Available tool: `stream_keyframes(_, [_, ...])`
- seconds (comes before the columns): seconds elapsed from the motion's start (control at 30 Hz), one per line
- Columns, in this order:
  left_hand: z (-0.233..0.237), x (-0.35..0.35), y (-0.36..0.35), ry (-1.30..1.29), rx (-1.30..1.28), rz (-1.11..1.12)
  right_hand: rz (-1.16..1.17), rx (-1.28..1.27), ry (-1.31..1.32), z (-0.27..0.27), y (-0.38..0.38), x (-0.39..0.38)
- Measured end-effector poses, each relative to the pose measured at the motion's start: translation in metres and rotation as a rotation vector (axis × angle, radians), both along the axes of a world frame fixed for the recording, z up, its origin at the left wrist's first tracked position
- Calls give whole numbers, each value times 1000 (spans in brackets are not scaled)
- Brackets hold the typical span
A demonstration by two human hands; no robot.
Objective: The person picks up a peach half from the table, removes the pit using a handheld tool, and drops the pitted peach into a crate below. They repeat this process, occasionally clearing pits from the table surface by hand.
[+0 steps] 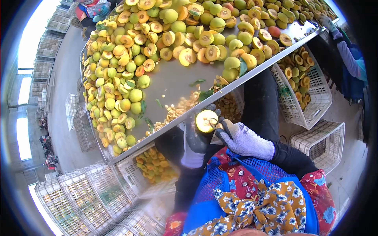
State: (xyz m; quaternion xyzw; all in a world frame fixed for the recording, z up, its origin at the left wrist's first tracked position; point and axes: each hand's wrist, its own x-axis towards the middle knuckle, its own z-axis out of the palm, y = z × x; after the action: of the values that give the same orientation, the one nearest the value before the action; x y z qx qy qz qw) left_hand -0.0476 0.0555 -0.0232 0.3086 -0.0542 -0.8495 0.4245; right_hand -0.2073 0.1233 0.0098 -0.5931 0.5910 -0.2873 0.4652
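Note:
Both my hands wear light purple gloves with dark grey palms and meet just below the table's metal edge. My left hand [195, 135] is closed around a halved fruit [205, 120], its pale cut face turned up. From the right, my right hand [242, 138] pinches a small ring-shaped metal tool [214, 122] at the fruit's cut face. Beyond the edge, the metal table [173, 78] bears a heap of green and orange fruit [118, 74], many cut in half. Loose pale pits [183, 107] lie along the near edge.
A crate [315, 106] of fruit halves stands at the right, with another crate [334, 145] below it. Left of my legs is a crate [132, 177] with orange halves, beside stacked crates [78, 196]. Other people [352, 63] work at the table's far right and upper left [94, 8].

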Motion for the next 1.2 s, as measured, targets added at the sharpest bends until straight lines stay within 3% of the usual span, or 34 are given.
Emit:
stream_keyframes(0.13, [1, -8, 11, -330, -290, -11, -9, 13, -21, 1, 2, 2])
stream_keyframes(0.23, [8, -5, 14, -890, -812, -203, -15, -11, -7, -8, 6, 3])
stream_keyframes(0.33, [4, -13, 19, -494, -495, 37, 0, -227, 12, -33, 10, 9])
stream_keyframes(0.43, [0, -24, 26, -515, -628, 122, 16, -315, -180, -28, 7, 10])
stream_keyframes(0.5, [-4, -25, 28, -594, -760, 141, -25, 160, -576, -4, -1, 1])
stream_keyframes(0.53, [-5, -26, 28, -602, -775, 137, -73, 639, -859, 10, -4, -4])
stream_keyframes(0.57, [-6, -26, 28, -610, -790, 133, -64, 619, -955, 11, -2, -6])
stream_keyframes(0.7, [6, -19, 20, -580, -562, -2, -19, 587, -826, 7, -7, -15])
stream_keyframes(0.83, [-4, -13, 19, -663, -396, -82, -47, 208, -435, -27, 2, 8])
stream_keyframes(0.9, [-2, -24, 24, -754, -452, -15, -28, 448, -650, -27, 2, 4])
stream_keyframes(0.97, [-7, -27, 32, -859, -665, 55, -15, 711, -949, 1, -1, -10])
stream_keyframes(1.03, [-5, -30, 32, -951, -795, 83, 36, 646, -1020, -15, 0, -12])
stream_keyframes(1.07, [-6, -28, 31, -889, -674, 45, 63, 618, -1056, -21, 2, -12])
stream_keyframes(1.13, [-7, -25, 27, -763, -436, -28, 55, 633, -919, -16, 3, -11])
stream_keyframes(1.2, [-4, -25, 27, -941, -520, -89, 46, 640, -779, -11, 3, -11])
